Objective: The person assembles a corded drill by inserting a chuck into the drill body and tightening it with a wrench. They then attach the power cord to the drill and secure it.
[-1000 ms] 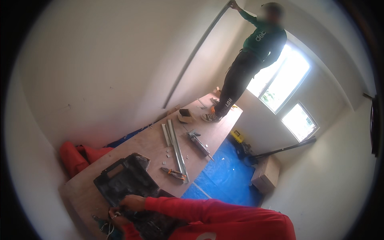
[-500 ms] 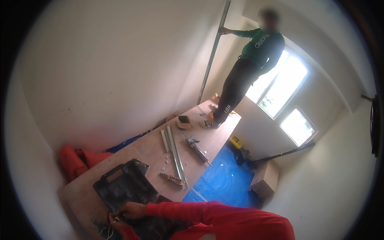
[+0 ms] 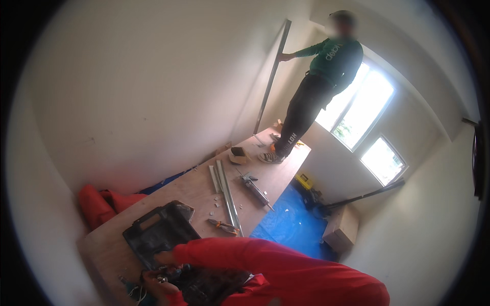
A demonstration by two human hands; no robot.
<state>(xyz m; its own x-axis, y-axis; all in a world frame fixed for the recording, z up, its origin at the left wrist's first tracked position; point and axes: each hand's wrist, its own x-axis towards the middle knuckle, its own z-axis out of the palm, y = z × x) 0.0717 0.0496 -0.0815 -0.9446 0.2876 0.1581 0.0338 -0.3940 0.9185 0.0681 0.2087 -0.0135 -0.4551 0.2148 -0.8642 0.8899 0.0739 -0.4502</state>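
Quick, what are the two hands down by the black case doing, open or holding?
Left hand: beside a small shiny silver piece; can't tell if gripping.
Right hand: by the black plastic case; too blurred to tell.

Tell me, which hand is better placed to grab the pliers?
Probably the right hand: it looks nearer the pliers, while the left hand sits lower in view, farther from them. Both are at the black case, though.

a head-worn fisheye, near the wooden platform (image 3: pixel 190 186), looks down along it toward the window (image 3: pixel 368 99)
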